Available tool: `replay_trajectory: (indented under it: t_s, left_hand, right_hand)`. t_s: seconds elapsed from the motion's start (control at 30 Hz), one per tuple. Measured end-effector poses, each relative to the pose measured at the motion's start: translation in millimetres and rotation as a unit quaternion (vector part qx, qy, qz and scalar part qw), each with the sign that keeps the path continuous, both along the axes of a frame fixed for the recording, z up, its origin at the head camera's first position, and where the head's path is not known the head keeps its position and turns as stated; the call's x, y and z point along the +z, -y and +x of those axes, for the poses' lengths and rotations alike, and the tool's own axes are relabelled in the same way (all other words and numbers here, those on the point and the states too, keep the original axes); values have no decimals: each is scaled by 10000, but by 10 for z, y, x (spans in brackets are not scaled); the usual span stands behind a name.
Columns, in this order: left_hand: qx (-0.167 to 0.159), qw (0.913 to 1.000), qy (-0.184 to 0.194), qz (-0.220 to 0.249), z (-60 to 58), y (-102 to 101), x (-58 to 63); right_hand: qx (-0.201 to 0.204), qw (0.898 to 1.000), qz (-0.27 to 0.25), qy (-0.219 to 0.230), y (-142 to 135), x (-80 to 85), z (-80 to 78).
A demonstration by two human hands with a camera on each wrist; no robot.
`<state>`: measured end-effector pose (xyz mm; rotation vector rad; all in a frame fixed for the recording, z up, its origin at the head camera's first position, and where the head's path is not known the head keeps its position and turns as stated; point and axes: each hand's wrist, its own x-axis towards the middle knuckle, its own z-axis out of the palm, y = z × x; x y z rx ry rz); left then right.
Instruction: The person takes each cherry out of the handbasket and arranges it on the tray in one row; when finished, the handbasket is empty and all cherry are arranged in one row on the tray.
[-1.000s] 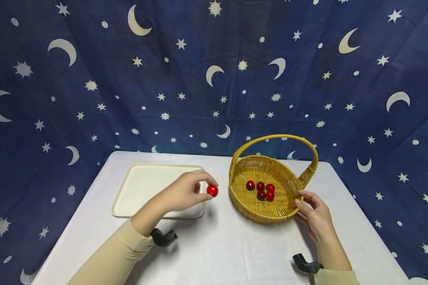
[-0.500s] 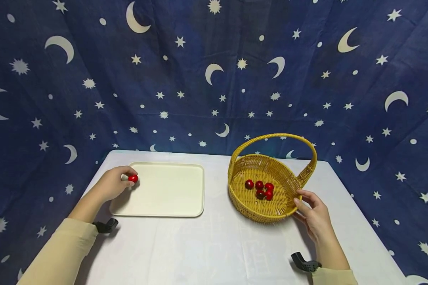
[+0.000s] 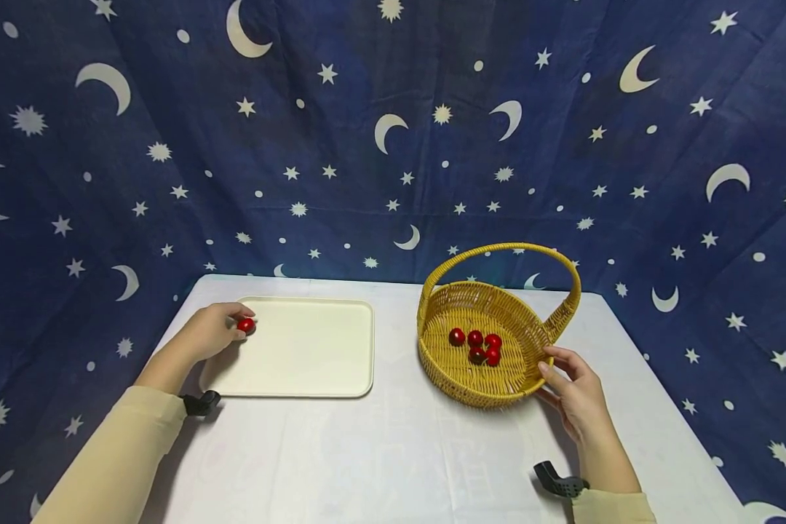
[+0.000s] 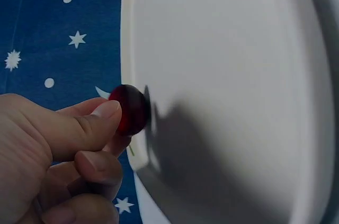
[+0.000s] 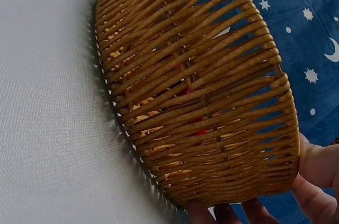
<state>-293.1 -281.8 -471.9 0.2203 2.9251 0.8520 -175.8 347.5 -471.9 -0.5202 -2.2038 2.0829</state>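
Pinching cherry point(image 4: 132, 112), left hand point(image 4: 66, 147) partly hiding it.

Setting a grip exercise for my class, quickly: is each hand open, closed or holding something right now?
Left hand: closed, pinching a red cherry.
Right hand: closed, holding the wicker basket at its edge.

The surface point(image 3: 367, 466) was plain white with a few faint creases, and up close in the right wrist view it had a woven, cloth-like texture. Over on the left half there was a cream rectangular tray point(image 3: 308, 356) lying flat, long side running along the far edge and pretty near it. The round yellow-brown wicker basket point(image 3: 455, 388) sat on the right half, handle up, with a strip of white between the two.
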Motion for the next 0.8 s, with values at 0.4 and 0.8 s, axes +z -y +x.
replay_trajectory:
  t_s: [0.4, 0.8]
  left_hand:
    - [-704, 9928, -854, 455, 298, -616, 328]
    - [-2682, 9468, -775, 1603, 693, -2295, 439]
  right_hand:
    - [6, 10000, 47, 64, -8, -10, -6]
    - [64, 9999, 147, 47, -17, -4, -4]
